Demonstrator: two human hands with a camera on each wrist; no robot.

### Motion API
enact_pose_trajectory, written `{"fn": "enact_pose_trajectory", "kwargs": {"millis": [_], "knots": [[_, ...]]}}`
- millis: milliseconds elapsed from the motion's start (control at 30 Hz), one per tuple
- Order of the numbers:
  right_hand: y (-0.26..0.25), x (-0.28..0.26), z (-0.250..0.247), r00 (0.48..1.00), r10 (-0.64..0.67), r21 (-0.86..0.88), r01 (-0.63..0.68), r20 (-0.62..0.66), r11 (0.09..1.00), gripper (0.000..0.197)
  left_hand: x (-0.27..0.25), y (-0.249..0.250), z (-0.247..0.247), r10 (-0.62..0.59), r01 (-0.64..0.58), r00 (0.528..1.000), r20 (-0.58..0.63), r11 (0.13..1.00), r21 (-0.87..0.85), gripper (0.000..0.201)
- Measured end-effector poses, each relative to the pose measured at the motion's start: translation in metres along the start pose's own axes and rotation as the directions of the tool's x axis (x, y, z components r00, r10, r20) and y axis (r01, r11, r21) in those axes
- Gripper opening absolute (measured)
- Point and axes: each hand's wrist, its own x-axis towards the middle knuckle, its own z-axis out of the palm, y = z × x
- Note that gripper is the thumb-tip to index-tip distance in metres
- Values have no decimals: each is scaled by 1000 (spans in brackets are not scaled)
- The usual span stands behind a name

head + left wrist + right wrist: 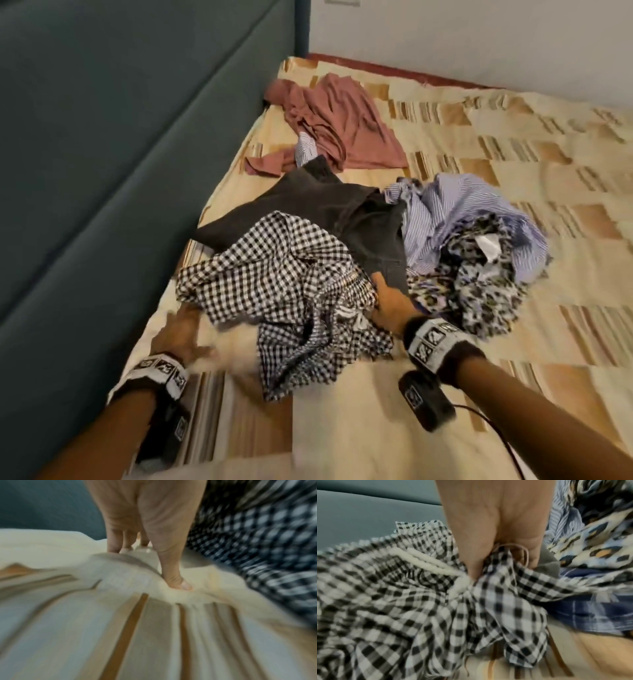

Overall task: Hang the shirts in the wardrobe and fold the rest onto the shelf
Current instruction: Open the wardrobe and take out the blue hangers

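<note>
A heap of clothes lies on the bed. A black-and-white checked garment [274, 274] is nearest me, bunched up. My right hand [383, 301] grips its fabric [402, 601], thumb and fingers [534, 559] curled into the cloth. My left hand [185, 322] is blurred and sits left of the heap; in the left wrist view its fingers [118, 546] and thumb point down onto the bedsheet [85, 628], holding no garment. Behind lie a dark grey garment [325, 202], a blue striped shirt [462, 205], a patterned print garment [479, 274] and a dusty pink garment [335, 120].
The bed carries a beige patchwork sheet [513, 137]. A teal padded headboard [102, 137] runs along the left side. A white wall [479, 34] stands behind the bed. A black cable [493, 425] trails from my right wrist.
</note>
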Motion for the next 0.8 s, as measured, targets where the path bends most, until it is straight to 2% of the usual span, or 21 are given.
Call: {"fn": "enact_pose_trajectory", "kwargs": {"millis": [67, 100, 133, 167, 200, 233, 267, 300, 333, 400, 433, 500, 533, 567, 633, 667, 700, 733, 767, 800], "knots": [[-13, -24, -5, 999, -18, -59, 20, 36, 998, 86, -42, 1, -2, 21, -7, 999, 51, 966, -260, 103], [-18, -34, -4, 997, -74, -130, 75, 12, 989, 83, -63, 0, 1, 31, -4, 998, 60, 916, -402, 113], [-35, -55, -9, 992, -120, -192, 124, 32, 974, 78, -93, 4, 0, 32, 43, 992, 120, 819, -572, 127], [-50, -72, -5, 980, -195, -257, 199, 42, 946, 71, -121, 16, -5, 61, 62, 989, 138, 667, -743, 140], [-68, -91, 0, 966, -249, -280, 257, 65, 925, 66, -141, 24, -8, 75, 110, 982, 175, 525, -844, 144], [-84, -106, 9, 946, -315, -279, 324, 78, 904, 61, -160, 34, -5, 112, 149, 972, 207, 388, -910, 130], [-100, -123, 17, 924, -367, -268, 383, 109, 884, 56, -179, 43, -9, 113, 204, 963, 244, 286, -936, 106], [-114, -139, 28, 909, -388, -229, 414, 150, 881, 52, -193, 49, -7, 87, 205, 970, 229, 229, -952, 85], [-124, -155, 34, 896, -403, -166, 434, 188, 886, 52, -198, 48, -3, 7, 227, 971, 238, 281, -932, 83], [-133, -182, 45, 867, -366, -41, 402, 338, 915, 67, -204, 39, 7, -75, 189, 982, 173, 376, -907, 103], [-131, -194, 44, 848, -344, 23, 367, 404, 930, 75, -206, 32, 8, -82, 170, 985, 150, 395, -903, 97], [-116, -203, 40, 819, -302, 90, 297, 488, 951, 81, -215, 19, 0, -89, 161, 987, 134, 518, -840, 72], [-107, -204, 32, 842, -293, 93, 282, 454, 955, 78, -220, 17, -9, -86, 151, 989, 124, 578, -802, 65], [-103, -205, 13, 877, -293, 141, 258, 380, 956, 71, -220, 14, -15, -84, 145, 989, 119, 623, -768, 63], [-95, -196, -35, 963, -262, 222, 243, 58, 944, 45, -215, 20, -49, -74, 87, 996, 51, 671, -736, 68], [-96, -196, -71, 957, -251, 221, 278, -143, 935, 33, -208, 30, -78, -60, 25, 998, -21, 679, -734, 62], [-100, -201, -110, 910, -244, 219, 327, -336, 919, 29, -198, 43, -110, -47, -59, 991, -127, 693, -719, 47], [-103, -210, -150, 833, -236, 215, 383, -500, 898, 28, -192, 57, -147, -17, -157, 969, -248, 732, -663, 31], [-108, -226, -190, 750, -210, 205, 419, -627, 885, 27, -191, 75, -191, -9, -239, 934, -358, 730, -640, 23], [-110, -240, -217, 666, -189, 198, 461, -721, 865, 26, -191, 93, -237, -30, -313, 891, -453, 681, -662, 23]]}}
